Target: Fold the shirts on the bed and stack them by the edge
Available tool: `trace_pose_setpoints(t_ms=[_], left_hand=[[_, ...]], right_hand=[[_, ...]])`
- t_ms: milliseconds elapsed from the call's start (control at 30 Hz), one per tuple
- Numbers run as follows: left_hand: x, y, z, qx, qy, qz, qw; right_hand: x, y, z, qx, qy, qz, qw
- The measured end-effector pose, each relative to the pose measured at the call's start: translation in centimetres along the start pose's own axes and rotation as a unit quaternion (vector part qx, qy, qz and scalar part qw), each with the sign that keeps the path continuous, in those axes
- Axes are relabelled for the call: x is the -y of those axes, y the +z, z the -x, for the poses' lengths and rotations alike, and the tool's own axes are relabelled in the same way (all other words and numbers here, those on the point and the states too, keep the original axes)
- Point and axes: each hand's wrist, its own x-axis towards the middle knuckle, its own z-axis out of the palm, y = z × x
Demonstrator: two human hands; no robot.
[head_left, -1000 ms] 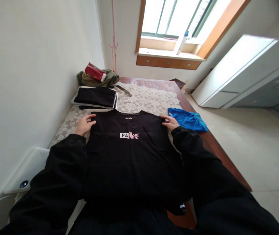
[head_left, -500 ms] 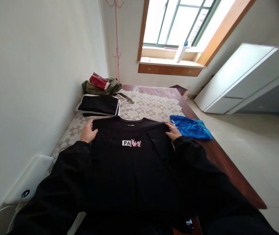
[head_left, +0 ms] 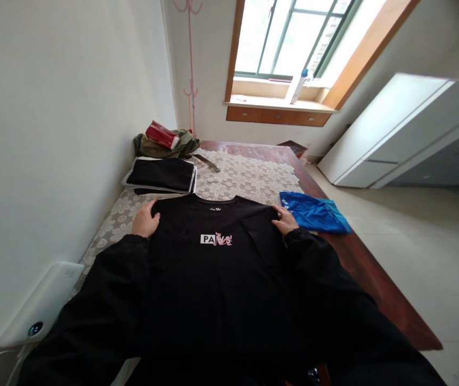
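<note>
A black T-shirt [head_left: 217, 279] lies spread face up on the table, its neckline away from me and a white and pink "PAWS" print on the chest. My left hand [head_left: 146, 220] grips its left shoulder edge between thumb and fingers. At the opposite shoulder, my right hand [head_left: 284, 220] pinches the cloth, where a sleeve is folded in over the front. The shirt's lower part merges with my black sleeves and clothing, so its hem cannot be made out.
Folded dark clothes [head_left: 161, 174] are stacked by the wall, with a red packet [head_left: 162, 135] on an olive bag [head_left: 187, 142] behind. A folded blue garment [head_left: 313, 212] lies right, near the wooden table edge [head_left: 398, 316]. A white device [head_left: 40, 305] stands at left.
The view has tilted very slightly, so everything sits a little lower. Both hands keep their hold on the T-shirt's shoulders, and the shirt has barely moved.
</note>
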Motion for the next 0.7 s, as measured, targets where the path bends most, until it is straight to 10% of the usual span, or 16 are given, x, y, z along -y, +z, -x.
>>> trace_pose_setpoints(t_ms=[300, 700], left_hand=[[-2.1, -0.9, 1.2, 0.016, 0.050, -0.092, 0.994], [-3.9, 1.3, -4.3, 0.042, 0.047, -0.156, 0.986]], right_hand=[[4.4, -0.5, 0.7, -0.002, -0.056, 0.104, 0.993], [8.1, 1.5, -5.8, 0.075, -0.057, 0.191, 0.977]])
